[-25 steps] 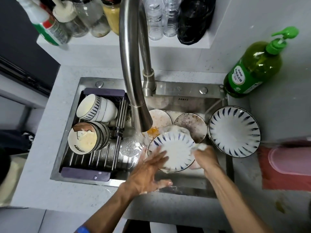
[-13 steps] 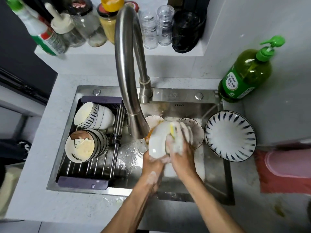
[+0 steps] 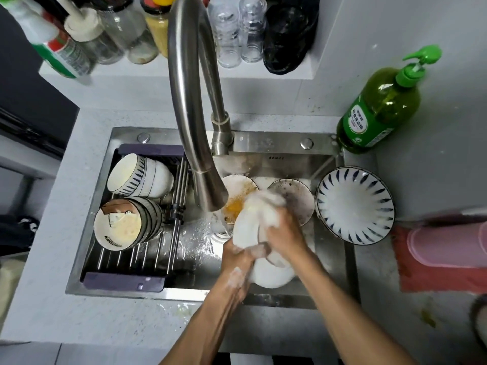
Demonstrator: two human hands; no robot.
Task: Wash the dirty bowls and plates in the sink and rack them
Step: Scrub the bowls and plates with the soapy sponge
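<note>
Over the middle of the steel sink (image 3: 276, 299), my left hand (image 3: 237, 255) grips the lower edge of a white bowl (image 3: 246, 227) turned back side up. My right hand (image 3: 283, 233) presses a soapy white sponge (image 3: 266, 204) against that back. A second white dish (image 3: 271, 275) lies under my hands. Two dirty plates lean at the sink's back: one with orange residue (image 3: 241, 187), one with dark specks (image 3: 297, 196). Washed bowls (image 3: 137, 177) and a cartoon-print bowl stack (image 3: 121, 227) lie on their sides in the rack (image 3: 131, 262) at the left.
A blue-striped bowl (image 3: 354, 206) sits at the sink's right rim. The tall faucet (image 3: 195, 106) arches over the sink. A green soap bottle (image 3: 379, 106) stands back right, a pink cloth (image 3: 445, 256) lies at the right, and jars and bottles (image 3: 147, 30) line the shelf behind.
The bowl was face up with its blue pattern showing; it has been turned over, and my right hand now scrubs its back with the sponge.
</note>
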